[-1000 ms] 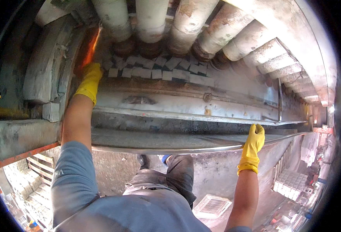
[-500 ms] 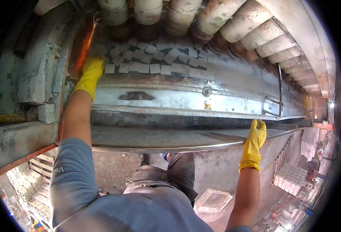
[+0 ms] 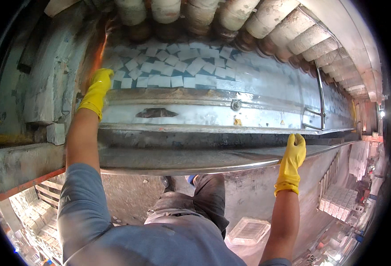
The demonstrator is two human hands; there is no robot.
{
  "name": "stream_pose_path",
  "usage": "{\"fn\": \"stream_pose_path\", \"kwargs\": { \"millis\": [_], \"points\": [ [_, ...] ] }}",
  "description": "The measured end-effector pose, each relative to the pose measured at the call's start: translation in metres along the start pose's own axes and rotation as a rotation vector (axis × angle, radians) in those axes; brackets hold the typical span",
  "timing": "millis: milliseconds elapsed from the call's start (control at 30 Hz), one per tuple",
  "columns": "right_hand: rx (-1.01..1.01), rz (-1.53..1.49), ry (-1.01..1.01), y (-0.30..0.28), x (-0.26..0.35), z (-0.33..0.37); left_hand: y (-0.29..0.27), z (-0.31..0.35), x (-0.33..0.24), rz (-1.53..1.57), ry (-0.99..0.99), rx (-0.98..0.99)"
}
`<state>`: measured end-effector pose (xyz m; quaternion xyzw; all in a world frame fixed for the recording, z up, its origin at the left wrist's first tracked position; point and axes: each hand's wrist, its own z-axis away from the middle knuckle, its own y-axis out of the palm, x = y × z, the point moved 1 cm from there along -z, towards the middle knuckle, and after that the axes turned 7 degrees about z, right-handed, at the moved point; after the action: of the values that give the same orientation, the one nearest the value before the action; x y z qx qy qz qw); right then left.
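Observation:
Both of my hands wear yellow rubber gloves. My left hand [image 3: 97, 92] is at the left end of a wet trough, close to an orange-lit edge and the nearest pale pieces. Its fingers are curled closed, and anything inside them is hidden. Flat white square and oblong pieces [image 3: 196, 66] lie scattered on the trough's dark wet bed. Farther right, my right hand [image 3: 291, 163] is by the rounded front rim of a metal ledge [image 3: 186, 160]. Its fingers curl in loosely, with nothing showing between them.
A row of thick pale rollers [image 3: 165, 11] overhangs the far side. A thin metal bar with a handle [image 3: 322, 99] stands at the right. Below the ledge are a white plastic crate [image 3: 249, 231] and stacked white blocks [image 3: 337, 201] on the floor.
My left hand has drawn slightly left and toward me, away from the pale pieces. The bed looks less hazy. My right hand has hardly moved, and the view has shifted a little.

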<state>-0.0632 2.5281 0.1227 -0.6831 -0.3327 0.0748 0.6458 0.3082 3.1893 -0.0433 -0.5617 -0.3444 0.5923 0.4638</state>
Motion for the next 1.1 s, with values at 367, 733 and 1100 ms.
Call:
{"fn": "stream_pose_path", "kwargs": {
  "millis": [367, 733, 1100],
  "points": [
    [-0.013, -0.013, -0.042, -0.001, -0.007, 0.0, 0.025, 0.0, -0.012, -0.213, 0.021, 0.107],
    [-0.044, 0.008, -0.038, 0.001, -0.013, -0.001, 0.012, -0.001, -0.028, -0.095, -0.004, 0.122],
    [-0.012, 0.011, -0.014, 0.001, 0.005, -0.003, 0.01, 0.0, -0.042, -0.056, -0.021, 0.087]
  ]
}}
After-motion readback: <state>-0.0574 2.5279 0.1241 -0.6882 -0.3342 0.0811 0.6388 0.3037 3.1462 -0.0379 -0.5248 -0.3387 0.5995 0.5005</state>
